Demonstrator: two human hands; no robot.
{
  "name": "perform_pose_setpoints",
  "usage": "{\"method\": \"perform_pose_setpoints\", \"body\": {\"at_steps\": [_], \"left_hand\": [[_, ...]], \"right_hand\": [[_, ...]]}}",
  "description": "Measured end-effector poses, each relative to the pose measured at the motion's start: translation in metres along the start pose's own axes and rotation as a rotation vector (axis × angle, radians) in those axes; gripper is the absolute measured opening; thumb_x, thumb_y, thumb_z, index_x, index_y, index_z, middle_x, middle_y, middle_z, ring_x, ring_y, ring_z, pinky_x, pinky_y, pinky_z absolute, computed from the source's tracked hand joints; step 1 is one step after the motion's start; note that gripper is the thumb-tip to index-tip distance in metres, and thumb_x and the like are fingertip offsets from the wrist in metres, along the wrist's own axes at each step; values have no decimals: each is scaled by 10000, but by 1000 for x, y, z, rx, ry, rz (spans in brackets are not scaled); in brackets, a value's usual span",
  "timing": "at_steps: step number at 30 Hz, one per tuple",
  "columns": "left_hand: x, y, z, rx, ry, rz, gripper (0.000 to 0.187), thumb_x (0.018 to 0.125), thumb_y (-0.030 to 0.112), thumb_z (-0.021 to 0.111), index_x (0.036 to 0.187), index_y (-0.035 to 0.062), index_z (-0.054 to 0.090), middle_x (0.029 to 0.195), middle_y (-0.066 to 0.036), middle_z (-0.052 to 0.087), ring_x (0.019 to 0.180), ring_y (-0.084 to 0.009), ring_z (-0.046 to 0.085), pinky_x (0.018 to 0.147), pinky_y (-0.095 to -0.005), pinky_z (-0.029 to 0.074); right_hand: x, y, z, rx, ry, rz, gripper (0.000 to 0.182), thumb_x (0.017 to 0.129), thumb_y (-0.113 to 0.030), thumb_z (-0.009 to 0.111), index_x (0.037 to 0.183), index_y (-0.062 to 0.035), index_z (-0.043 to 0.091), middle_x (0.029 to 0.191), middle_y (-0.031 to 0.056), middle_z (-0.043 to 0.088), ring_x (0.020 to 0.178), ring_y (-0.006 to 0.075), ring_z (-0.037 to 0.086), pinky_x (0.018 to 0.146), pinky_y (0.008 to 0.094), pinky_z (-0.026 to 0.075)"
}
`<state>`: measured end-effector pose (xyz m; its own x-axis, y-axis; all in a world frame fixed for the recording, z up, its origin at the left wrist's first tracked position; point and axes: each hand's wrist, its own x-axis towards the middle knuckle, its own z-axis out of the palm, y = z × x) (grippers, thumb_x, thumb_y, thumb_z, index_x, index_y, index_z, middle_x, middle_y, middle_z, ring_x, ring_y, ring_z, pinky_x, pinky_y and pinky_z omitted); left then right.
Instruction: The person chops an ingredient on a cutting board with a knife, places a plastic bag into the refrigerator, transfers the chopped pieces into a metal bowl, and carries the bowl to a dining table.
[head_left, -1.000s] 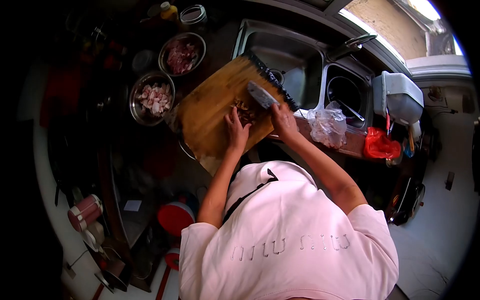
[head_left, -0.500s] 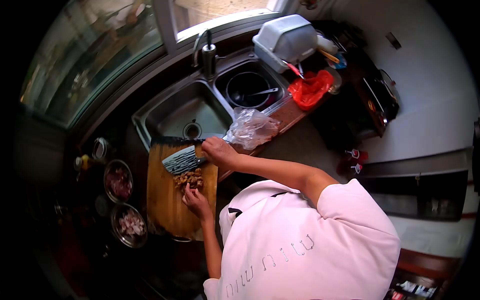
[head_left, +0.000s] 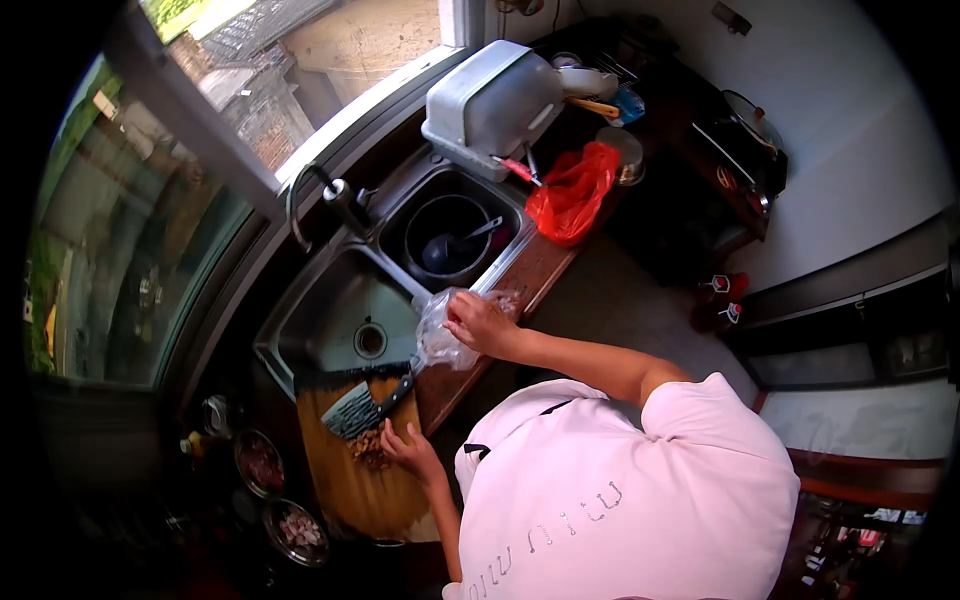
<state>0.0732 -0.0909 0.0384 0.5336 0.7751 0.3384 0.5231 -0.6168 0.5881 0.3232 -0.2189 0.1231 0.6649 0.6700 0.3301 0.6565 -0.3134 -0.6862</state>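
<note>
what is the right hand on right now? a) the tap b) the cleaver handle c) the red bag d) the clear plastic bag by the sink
d: the right hand rests on the clear plastic bag at the sink edge, while the cleaver lies on the cutting board with no hand on it, and the left hand sits by the chopped meat.

Both arms extended forward, hands apart

The left hand (head_left: 405,452) is held low, palm down, fingers curled and pointing forward, forearm short in view. The right arm reaches further out and to the side, elbow bent, forearm bare; the right hand (head_left: 480,322) is closed, its fingers pinched together in a grip.
</note>
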Motion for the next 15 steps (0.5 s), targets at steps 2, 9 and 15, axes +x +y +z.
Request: {"method": "perform_pose_setpoints", "body": {"at_steps": [2, 9, 15], "left_hand": [[0, 17, 22, 25, 51, 23, 387, 826, 89, 626, 1192, 12, 526, 1133, -173, 515, 1071, -356, 486, 920, -440, 393], [27, 146, 94, -46, 129, 21, 358, 879, 102, 571, 1209, -11, 486, 1188, -185, 485, 1108, -359, 465, 965, -449, 359], [70, 235, 140, -93, 56, 151, 338, 864, 73, 555, 1187, -8, 493, 1159, -162, 508, 1111, -345, 452, 964, -445, 339]], "right_hand": [[3, 19, -20, 31, 24, 47, 188, 805, -146, 647, 823, -31, 499, 823, 138, 515, 796, 328, 547, 690, 406, 460], [11, 103, -107, 146, 61, -35, 121, 811, -103, 618, 832, -38, 518, 824, 132, 528, 776, 321, 564, 657, 399, 473], [11, 172, -171, 187, 127, 149, 71, 815, -78, 590, 851, -32, 550, 847, 128, 562, 788, 320, 587, 703, 385, 484]]}}
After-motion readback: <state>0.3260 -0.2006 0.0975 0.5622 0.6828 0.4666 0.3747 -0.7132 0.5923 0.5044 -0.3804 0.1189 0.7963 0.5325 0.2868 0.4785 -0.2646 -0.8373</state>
